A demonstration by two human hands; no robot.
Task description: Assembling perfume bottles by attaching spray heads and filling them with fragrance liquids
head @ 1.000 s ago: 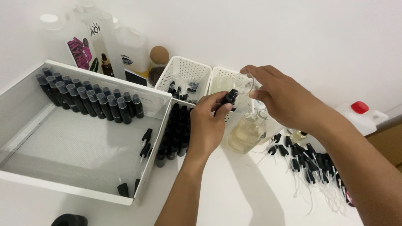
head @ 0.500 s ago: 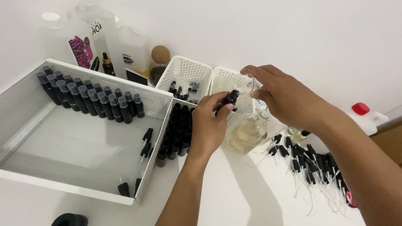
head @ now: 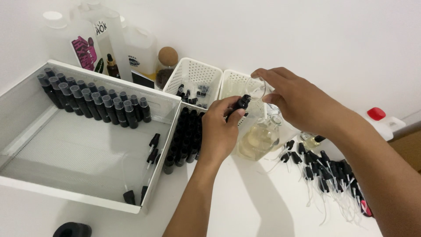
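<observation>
Left hand (head: 219, 131) pinches a small black bottle (head: 239, 104) just over the white baskets' (head: 193, 74) front edge. Right hand (head: 298, 98) grips a clear funnel (head: 255, 90) at its mouth. Glass jug (head: 258, 138) sits right beneath; open tabletop (head: 263, 206) lies nearer.

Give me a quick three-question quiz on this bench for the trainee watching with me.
1. True or false: the left hand holds a small black bottle.
2. What does the right hand hold over that bottle? A) a clear funnel B) a red cap C) a white basket
3. Where do the loose black spray tops lie: on the table right of the glass jar, or in the white tray?

Key
1. True.
2. A, the clear funnel.
3. On the table, right of the jar; only a few lie in the tray.
</observation>
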